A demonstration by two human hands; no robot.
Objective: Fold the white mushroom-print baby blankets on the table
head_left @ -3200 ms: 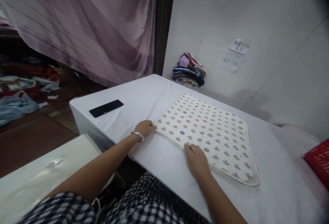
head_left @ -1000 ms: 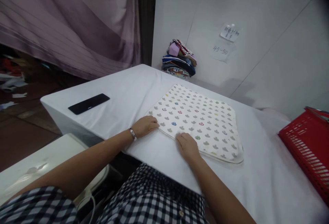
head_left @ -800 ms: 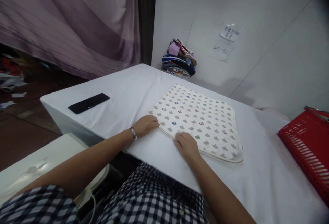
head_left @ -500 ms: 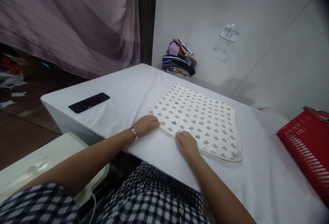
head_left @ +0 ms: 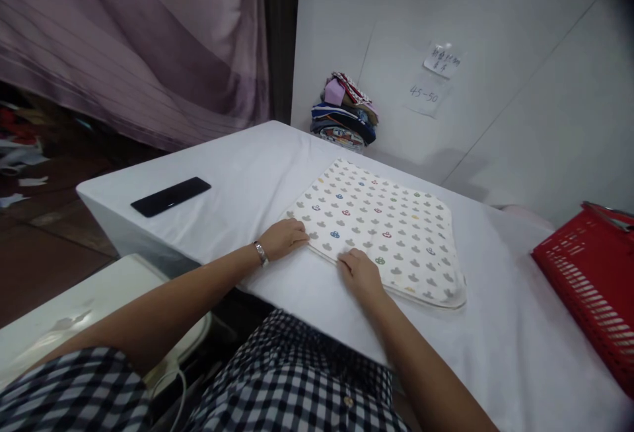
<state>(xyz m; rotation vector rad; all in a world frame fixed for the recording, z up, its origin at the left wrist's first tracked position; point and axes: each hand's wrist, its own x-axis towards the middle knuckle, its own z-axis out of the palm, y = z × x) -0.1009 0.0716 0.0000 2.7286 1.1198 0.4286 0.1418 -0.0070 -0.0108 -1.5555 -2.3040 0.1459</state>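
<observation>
A white printed cloth (head_left: pixel 406 227) lies flat on the table, in layers, with rows of grey shapes and a few blue, red, green and yellow ones. At the left part of its near edge, my left hand (head_left: pixel 283 239), with a silver watch or bracelet at the wrist, is closed on the border. My right hand (head_left: pixel 362 277) grips the same edge a little further right, thumb and fingers pinched at the rim. Both hands' fingertips are partly hidden against the fabric.
A black phone (head_left: pixel 171 197) lies on the white-covered table (head_left: pixel 232 161) at left. Folded fabrics (head_left: pixel 343 111) are stacked at the far edge by the wall. A red plastic basket (head_left: pixel 589 273) stands at right, and a white stool-like surface (head_left: pixel 99 313) is at lower left.
The whole view has shifted very slightly. Both hands stay on the near edge of the cloth, which lies as before.
</observation>
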